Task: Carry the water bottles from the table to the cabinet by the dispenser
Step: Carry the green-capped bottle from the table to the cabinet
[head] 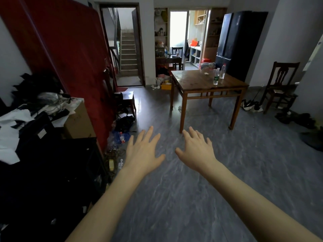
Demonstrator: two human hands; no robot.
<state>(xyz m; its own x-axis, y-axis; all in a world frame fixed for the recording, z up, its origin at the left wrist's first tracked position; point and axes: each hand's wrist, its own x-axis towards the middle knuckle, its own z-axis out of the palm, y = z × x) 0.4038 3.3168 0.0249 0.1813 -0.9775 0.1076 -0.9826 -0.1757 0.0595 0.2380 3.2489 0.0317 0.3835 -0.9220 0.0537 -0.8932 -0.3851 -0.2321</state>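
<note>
Bottles stand upright near the tabletop's (197,81) right edge: a green-labelled bottle (216,76) toward the near corner, a red-capped bottle (222,71) just beside it, farther back. Left hand (142,152) and right hand (197,150) hover over the grey floor (192,198), well short of the tabletop, fingers spread and empty.

Brown table (195,81); clear bottles (219,75) (one green-labelled); grey streaked floor (192,189); red panel (70,49).
</note>
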